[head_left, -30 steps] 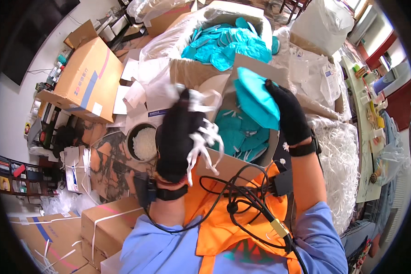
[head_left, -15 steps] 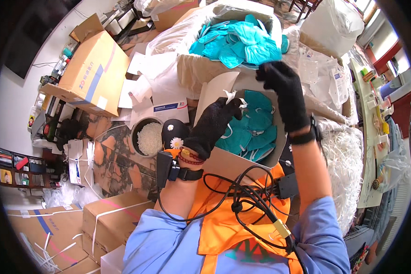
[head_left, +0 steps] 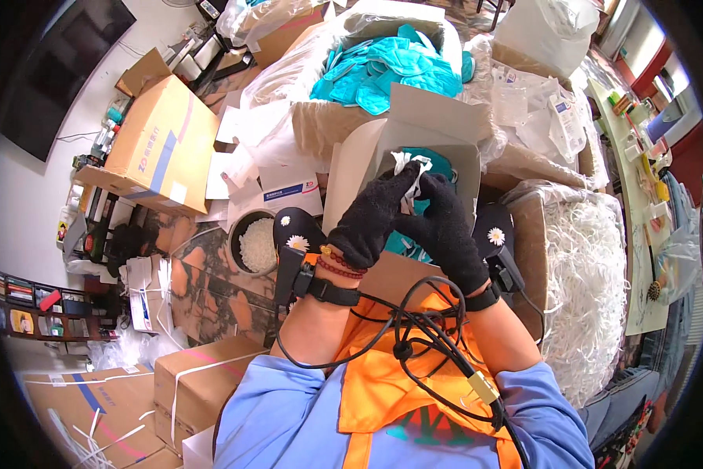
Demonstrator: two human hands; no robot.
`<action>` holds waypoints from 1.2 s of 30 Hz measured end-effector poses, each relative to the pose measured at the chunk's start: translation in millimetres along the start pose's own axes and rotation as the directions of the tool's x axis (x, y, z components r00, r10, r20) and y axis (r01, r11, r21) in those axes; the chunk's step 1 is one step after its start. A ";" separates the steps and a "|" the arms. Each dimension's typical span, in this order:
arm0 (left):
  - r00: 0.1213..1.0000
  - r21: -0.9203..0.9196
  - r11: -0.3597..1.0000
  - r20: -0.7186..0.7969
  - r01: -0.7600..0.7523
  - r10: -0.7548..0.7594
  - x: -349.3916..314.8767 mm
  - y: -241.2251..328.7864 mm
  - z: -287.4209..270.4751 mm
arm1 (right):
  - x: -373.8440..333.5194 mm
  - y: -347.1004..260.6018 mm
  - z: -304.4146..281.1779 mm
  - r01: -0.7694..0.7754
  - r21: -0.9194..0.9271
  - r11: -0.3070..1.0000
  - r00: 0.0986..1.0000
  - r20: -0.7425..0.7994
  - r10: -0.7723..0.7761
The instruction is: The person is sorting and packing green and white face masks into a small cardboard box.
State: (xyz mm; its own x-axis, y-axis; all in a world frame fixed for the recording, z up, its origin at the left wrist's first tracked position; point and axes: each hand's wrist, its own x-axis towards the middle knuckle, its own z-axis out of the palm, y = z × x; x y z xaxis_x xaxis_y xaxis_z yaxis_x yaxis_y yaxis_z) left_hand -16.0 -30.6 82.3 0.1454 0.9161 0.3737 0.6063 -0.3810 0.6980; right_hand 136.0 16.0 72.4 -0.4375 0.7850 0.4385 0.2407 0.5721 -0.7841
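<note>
Both my black-gloved hands meet over an open carton [head_left: 439,109] on my lap, which holds teal face masks [head_left: 442,164]. A small bunch of white straps [head_left: 410,161] pokes up from the fingers of my left hand [head_left: 369,217], closed around it. Close against it, my right hand [head_left: 444,234] is closed too, its fingertips at the lower part of the same straps. The hands cover most of the masks below them. How the straps run between the fingers is hidden.
Beyond the carton stands a large plastic-lined box [head_left: 308,117] heaped with teal masks. At my right is a box full of white straps [head_left: 586,289]. A round bowl of white pellets [head_left: 258,241] stands left of my knee. Brown cartons [head_left: 164,141] surround the left side.
My right hand has come down from beside the large mask box to meet my left hand at the straps. The carton's far flap now stands up behind the hands.
</note>
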 end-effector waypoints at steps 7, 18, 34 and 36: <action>0.968 -0.313 0.920 0.166 0.234 -0.190 -4.9 -20.5 17.3 | 4.9 13.2 -15.4 -0.338 -0.078 0.938 0.790 0.517 0.328; 0.973 -0.312 0.943 0.226 0.117 -0.046 2.7 -35.3 20.7 | 26.6 39.3 -33.8 -0.574 0.422 0.701 0.819 0.289 0.496; 0.967 -0.062 0.966 0.064 0.251 -0.247 -4.8 -42.4 14.7 | 36.4 47.0 -39.7 -0.283 0.457 0.843 0.956 0.070 0.283; 0.973 -0.033 0.972 0.008 0.232 -0.232 -5.0 -48.4 17.9 | 39.9 48.1 -40.4 -0.287 0.522 0.803 0.954 0.077 0.291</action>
State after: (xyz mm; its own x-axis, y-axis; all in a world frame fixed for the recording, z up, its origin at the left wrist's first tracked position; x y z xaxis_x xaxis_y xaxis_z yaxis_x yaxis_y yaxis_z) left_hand -32.0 -14.6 35.7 0.0068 0.9804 0.1970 0.5975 -0.1620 0.7853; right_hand 165.1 84.5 70.0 -0.4140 0.8967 0.1566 -0.1336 0.1103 -0.9849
